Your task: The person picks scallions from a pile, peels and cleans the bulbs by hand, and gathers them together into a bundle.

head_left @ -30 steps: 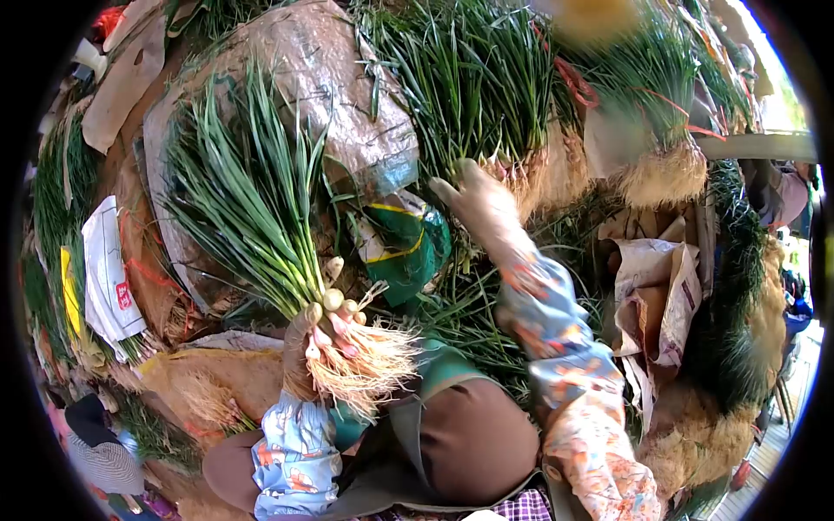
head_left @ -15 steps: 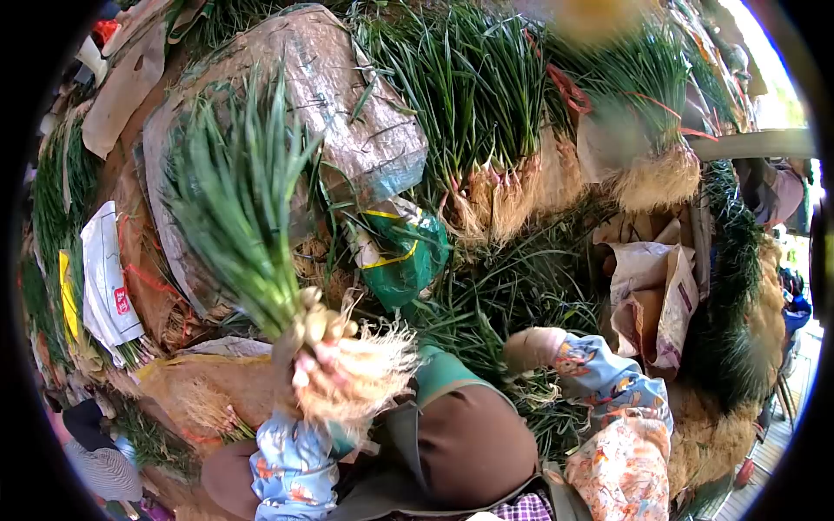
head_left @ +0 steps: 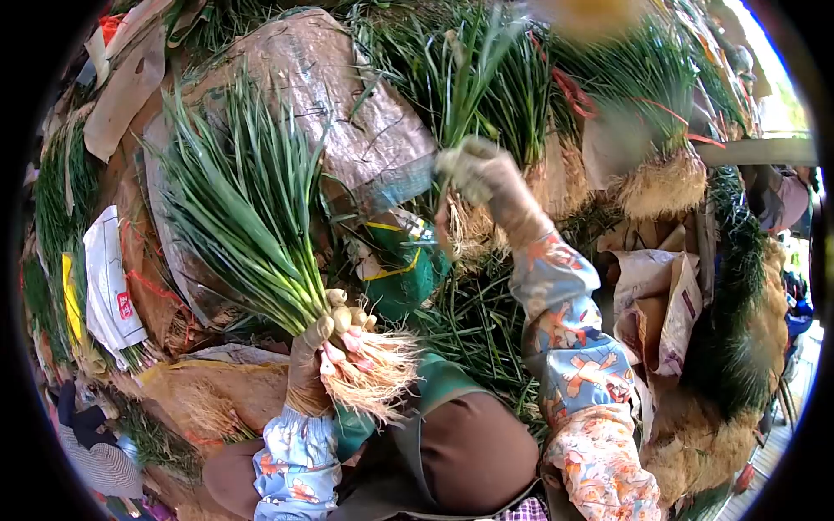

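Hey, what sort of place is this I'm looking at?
Probably a produce sorting or packing spot: the left hand grips a rooted bunch, and more greens lie at upper right, with red ties among them.

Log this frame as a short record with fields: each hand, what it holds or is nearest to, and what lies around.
Left hand: the left hand is closed round a bunch of long green stalks, near its pale bulbs
Bunch: leaves point away from the person, stringy roots hang nearer
Right hand: the right hand, blurred, is at the row of rooted plants; its grip is unclear
Centre: green bag with yellow stripes, loose green leaves
Image right: crumpled open sack
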`<state>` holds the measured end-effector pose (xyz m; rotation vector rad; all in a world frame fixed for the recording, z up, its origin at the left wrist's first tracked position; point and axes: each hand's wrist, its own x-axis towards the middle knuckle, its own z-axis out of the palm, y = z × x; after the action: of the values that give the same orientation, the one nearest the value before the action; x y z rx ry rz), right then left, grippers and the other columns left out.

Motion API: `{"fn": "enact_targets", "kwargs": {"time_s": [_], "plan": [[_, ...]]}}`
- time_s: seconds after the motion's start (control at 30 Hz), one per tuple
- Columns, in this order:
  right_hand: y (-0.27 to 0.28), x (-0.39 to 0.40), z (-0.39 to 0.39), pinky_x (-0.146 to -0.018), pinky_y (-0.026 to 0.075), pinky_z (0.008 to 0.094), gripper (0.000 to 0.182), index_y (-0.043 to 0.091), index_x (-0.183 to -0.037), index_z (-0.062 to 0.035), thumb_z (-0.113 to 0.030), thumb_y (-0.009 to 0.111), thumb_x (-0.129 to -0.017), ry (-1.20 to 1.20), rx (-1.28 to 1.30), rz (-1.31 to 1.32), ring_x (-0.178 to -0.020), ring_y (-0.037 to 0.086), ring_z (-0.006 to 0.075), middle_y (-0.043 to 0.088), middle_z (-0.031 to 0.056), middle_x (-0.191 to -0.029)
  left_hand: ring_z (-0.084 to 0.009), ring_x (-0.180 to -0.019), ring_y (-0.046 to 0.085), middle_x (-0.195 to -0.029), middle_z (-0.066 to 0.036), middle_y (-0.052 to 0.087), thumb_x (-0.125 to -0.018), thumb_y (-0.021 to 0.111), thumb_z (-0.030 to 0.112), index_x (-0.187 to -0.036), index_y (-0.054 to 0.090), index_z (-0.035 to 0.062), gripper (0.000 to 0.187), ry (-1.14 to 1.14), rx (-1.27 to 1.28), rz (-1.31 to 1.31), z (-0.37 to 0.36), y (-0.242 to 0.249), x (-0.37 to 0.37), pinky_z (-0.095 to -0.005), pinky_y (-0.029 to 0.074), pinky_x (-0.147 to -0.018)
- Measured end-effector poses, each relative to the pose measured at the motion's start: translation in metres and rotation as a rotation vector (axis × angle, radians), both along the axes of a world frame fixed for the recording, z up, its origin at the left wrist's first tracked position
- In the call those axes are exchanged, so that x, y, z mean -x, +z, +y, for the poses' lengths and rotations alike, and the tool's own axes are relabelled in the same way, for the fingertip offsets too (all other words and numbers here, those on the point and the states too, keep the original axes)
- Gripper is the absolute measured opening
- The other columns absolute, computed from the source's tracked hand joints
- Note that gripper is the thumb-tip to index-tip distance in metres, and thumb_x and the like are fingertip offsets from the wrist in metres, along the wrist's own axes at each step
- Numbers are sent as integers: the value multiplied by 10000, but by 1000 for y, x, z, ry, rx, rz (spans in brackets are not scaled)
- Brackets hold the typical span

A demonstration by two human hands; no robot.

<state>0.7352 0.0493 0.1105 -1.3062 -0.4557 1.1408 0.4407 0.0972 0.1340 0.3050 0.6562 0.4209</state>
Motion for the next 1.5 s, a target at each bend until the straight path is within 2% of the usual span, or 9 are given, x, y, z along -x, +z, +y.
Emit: {"fn": "enact_targets", "kwargs": {"time_s": [0.27,0.37,0.53,0.7,1.0,1.2,1.33,1.4,1.5], "plan": [[8,125,-20,-393,344,223,253,614,-824,-33,-283,637,-799,207,431,36,-466,429,55,569,-4,-635,-191,-606,586,-706,-136,579,-768,633,180,-1009,494,-28,348,-288,-2,222,-19,0,-2,-321,534,-546],[-8,145,-18,-516,454,323,144,607,-830,-73,-201,644,-774,87,233,-754,-510,511,207,576,85,-624,-182,-579,572,-721,-144,574,-782,616,224,-949,516,-30,320,-278,-50,201,-16,3,-5,-289,524,-534],[-89,111,-49,-535,443,358,196,562,-773,-77,-266,559,-828,-73,608,-998,-538,509,279,546,148,-618,-177,-769,496,-829,-46,491,-747,654,184,-904,503,48,257,-79,219,-88,-21,5,2,-306,434,-709],[-80,103,-115,-625,488,321,133,599,-885,-125,-209,514,-826,1216,720,-1260,-688,591,238,615,91,-784,-164,-805,477,-860,-41,461,-801,590,186,-920,488,82,188,-56,284,-477,-10,-10,15,-308,400,-755],[-16,132,11,-365,224,158,254,553,-830,-27,-261,482,-900,256,-143,793,-400,294,29,372,-60,-524,-165,-822,476,-869,-43,455,-804,574,200,-955,480,72,219,-42,339,-463,-20,-14,10,-319,406,-776],[-35,146,-13,-461,419,312,162,562,-752,-66,-211,595,-815,98,244,-1199,-470,521,166,514,74,-530,-192,-758,531,-857,-62,515,-738,650,179,-892,513,35,251,-122,129,48,-20,-15,3,-306,455,-696],[-77,84,-56,-497,449,307,184,591,-790,-64,-235,535,-827,-21,760,-644,-621,602,179,611,116,-683,-170,-671,482,-798,-79,476,-749,636,204,-900,486,45,266,-38,-11,-208,-18,18,4,-293,443,-610],[-85,75,-86,-535,468,311,226,610,-815,-63,-261,509,-851,1244,469,-1501,-654,594,164,620,103,-711,-162,-682,483,-810,-83,486,-750,640,228,-905,483,30,297,-34,-92,-136,-12,26,5,-284,440,-617],[-26,63,-71,-607,481,367,386,622,-814,-75,-443,508,-831,1298,767,-984,-666,595,210,614,91,-706,-136,-708,473,-830,-79,507,-783,612,314,-1285,321,-9,664,-141,111,-62,-11,6,12,-263,431,-683]]}}
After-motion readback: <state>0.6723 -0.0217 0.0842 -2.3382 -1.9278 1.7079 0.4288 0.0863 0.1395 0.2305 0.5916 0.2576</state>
